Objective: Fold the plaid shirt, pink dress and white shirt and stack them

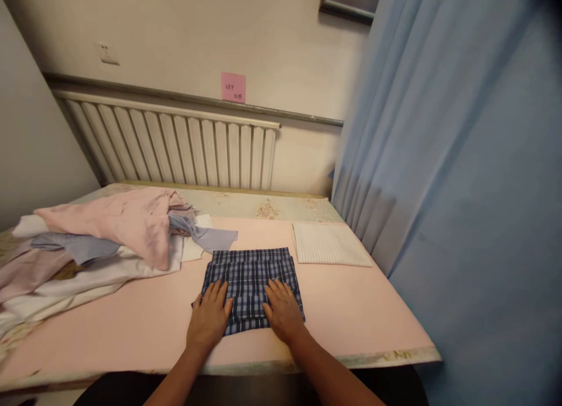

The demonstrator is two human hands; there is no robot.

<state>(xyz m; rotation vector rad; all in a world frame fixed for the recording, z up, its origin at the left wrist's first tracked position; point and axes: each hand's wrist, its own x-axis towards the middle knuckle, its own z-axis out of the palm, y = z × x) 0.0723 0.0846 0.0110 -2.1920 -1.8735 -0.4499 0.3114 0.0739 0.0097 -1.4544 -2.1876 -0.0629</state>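
Observation:
A folded blue plaid cloth [250, 277] lies in front of me on the pink-covered surface [342, 312]. Its folds form layered bands that run from side to side. My left hand [211, 313] rests flat on the cloth's near left part, fingers stretched out and pointing away from me. On the near right part lies my right hand [283, 308], also flat with its fingers extended. Neither hand grips the fabric; both palms cover its near corners. What kind of garment the plaid cloth is, I cannot tell.
A loose heap of pink, white and grey-blue clothes [127, 224] covers the left side. To the right, a folded white striped cloth [331, 244] lies flat. A blue curtain [439, 178] hangs along the right edge, and a radiator [188, 143] stands behind.

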